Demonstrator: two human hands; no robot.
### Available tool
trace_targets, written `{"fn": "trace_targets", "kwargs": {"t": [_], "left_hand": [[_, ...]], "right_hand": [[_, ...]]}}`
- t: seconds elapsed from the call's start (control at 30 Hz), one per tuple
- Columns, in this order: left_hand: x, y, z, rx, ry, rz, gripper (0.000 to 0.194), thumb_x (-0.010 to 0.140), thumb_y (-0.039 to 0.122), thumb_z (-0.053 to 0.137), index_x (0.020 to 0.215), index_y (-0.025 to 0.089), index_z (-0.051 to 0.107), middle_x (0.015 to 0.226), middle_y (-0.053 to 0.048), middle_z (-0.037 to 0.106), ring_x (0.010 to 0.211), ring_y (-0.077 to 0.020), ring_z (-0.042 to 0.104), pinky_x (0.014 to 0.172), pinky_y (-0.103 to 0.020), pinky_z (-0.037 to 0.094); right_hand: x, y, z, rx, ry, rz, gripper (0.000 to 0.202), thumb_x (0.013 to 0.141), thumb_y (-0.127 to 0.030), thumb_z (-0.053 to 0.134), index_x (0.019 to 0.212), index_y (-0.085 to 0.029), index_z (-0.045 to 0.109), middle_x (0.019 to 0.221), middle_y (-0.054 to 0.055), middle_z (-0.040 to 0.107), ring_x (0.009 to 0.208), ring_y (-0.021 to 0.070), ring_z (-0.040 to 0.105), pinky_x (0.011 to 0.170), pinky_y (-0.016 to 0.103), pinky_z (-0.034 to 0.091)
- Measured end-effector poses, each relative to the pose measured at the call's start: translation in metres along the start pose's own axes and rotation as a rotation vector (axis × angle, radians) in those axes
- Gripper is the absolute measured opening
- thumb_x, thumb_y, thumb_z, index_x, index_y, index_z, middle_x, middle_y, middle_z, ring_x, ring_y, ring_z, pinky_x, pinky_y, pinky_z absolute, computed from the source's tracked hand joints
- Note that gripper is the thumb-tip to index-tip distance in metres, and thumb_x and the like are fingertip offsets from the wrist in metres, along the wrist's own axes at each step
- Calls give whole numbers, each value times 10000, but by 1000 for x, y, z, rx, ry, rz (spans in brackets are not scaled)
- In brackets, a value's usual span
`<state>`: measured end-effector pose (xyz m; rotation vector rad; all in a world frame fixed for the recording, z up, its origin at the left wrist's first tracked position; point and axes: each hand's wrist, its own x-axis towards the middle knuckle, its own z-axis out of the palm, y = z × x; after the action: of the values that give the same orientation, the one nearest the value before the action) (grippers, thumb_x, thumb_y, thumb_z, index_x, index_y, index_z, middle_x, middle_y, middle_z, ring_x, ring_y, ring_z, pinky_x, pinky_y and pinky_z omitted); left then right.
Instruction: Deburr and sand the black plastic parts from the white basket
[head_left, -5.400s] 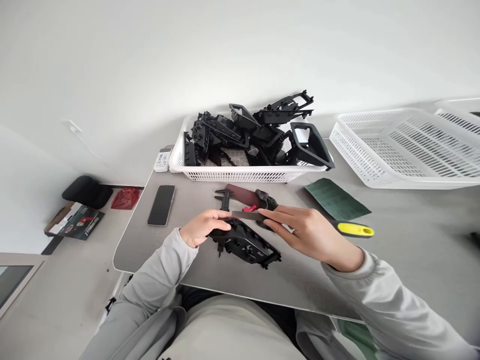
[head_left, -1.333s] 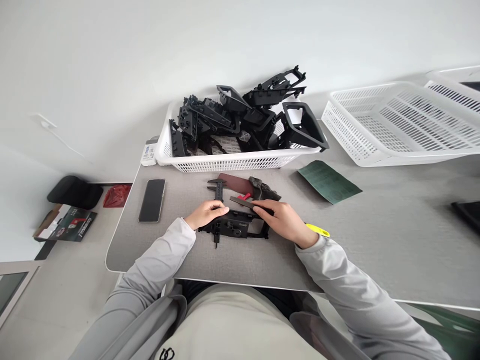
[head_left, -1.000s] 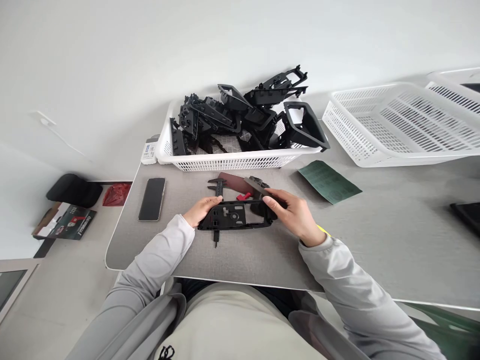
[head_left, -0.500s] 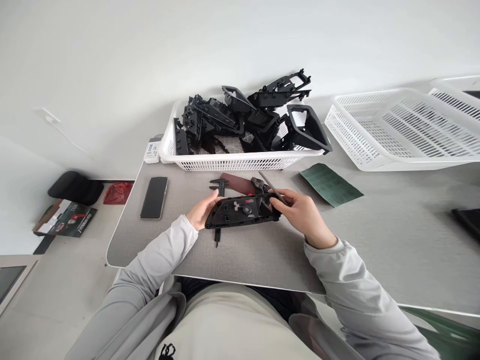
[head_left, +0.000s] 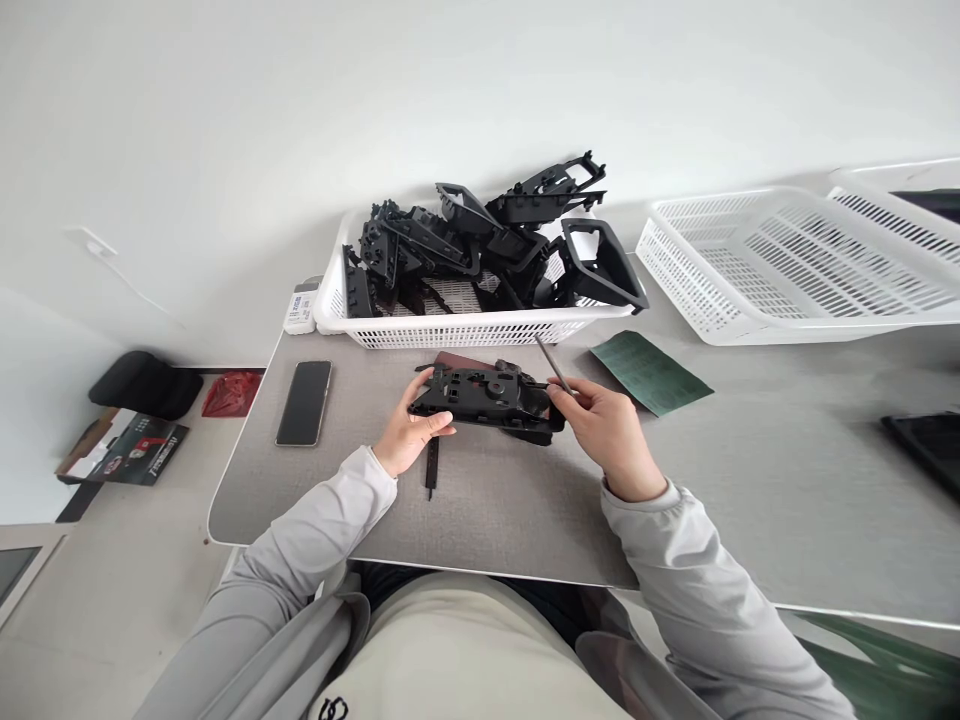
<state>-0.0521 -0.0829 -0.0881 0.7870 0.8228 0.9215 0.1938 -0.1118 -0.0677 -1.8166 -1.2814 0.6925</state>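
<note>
My left hand (head_left: 411,432) grips the left end of a black plastic part (head_left: 480,393), thumb along its near edge and fingers behind. The part is held just above the table, its side with slots and a round boss facing me. My right hand (head_left: 611,430) is closed on a thin grey rod (head_left: 551,358) at the part's right end; the rod points up and away to the left. Whether these fingers also grip the part, I cannot tell. Beneath the part lies a dark caliper (head_left: 432,465), mostly covered. Reddish-brown sandpaper (head_left: 459,360) shows behind it.
A white basket (head_left: 465,332) heaped with black plastic parts stands behind my hands. Another white basket (head_left: 720,318) is at the right. Green sandpaper (head_left: 651,372) lies right of my right hand, a phone (head_left: 304,403) at the left, and a small white box (head_left: 301,307) beside the full basket.
The black part has tilted in my hands, showing its face differently. My left thumb has moved to its near edge. The rod has shifted slightly right, and the caliper's jaws are more covered.
</note>
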Motion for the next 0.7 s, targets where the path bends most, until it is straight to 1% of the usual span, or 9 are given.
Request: {"fn": "trace_targets", "kwargs": {"t": [0.1,0.17,0.2,0.27,0.33,0.37,0.43,0.6,0.7], "left_hand": [[2,-3,2,-16,73,16,893,583,205,834,1366,342,427,1044,10,682,830,-129,660,769,-293,545],[4,-5,2,-53,149,35,850,583,186,832,1334,328,460,966,31,691,799,-114,659,763,-282,546],[5,-7,2,-78,177,39,773,588,182,830,1283,304,514,927,37,692,786,-108,658,761,-274,546],[8,-10,1,-123,190,20,543,594,179,824,1100,233,634,876,33,695,784,-109,658,767,-267,547],[9,-12,0,-148,158,-37,340,589,166,823,900,177,686,837,18,703,802,-123,664,802,-284,548],[8,-12,0,-154,136,-68,286,584,157,825,836,166,690,821,13,708,813,-132,669,828,-302,546],[7,-12,1,-157,81,-114,249,574,143,831,783,159,696,822,9,722,844,-149,678,890,-343,533],[2,-9,1,-90,-115,-181,302,614,215,835,888,138,734,916,-48,750,877,-202,708,991,-401,479],[2,-9,0,-76,-179,-176,332,663,283,816,947,129,738,973,-86,749,946,-251,706,1024,-422,452]], "right_hand": [[-2,-4,2,-36,15,-19,416,783,-441,525,957,-133,742,568,23,648,548,168,551,587,302,436],[-4,-6,5,-58,27,-51,416,782,-443,527,953,-133,746,556,22,642,534,170,548,580,302,440],[-6,-6,6,-68,27,-70,409,783,-443,529,946,-138,749,553,21,640,528,171,550,568,298,439],[-8,-7,10,-89,17,-109,388,791,-435,526,938,-157,753,567,23,651,534,178,570,547,289,435],[-10,-7,14,-119,-6,-139,374,802,-422,517,955,-172,750,613,35,681,562,192,600,547,289,437],[-10,-7,15,-140,-17,-146,374,807,-416,513,972,-174,746,640,44,695,578,200,613,554,293,440],[-10,-5,18,-183,-35,-149,380,816,-407,508,1012,-174,736,680,58,715,598,214,630,569,306,448],[-9,-3,21,-233,-50,-183,357,841,-384,488,1050,-207,717,752,61,744,638,230,659,596,321,469],[-9,-4,20,-264,-94,-178,365,871,-406,467,1062,-215,711,825,70,755,712,251,682,630,333,481]]}}
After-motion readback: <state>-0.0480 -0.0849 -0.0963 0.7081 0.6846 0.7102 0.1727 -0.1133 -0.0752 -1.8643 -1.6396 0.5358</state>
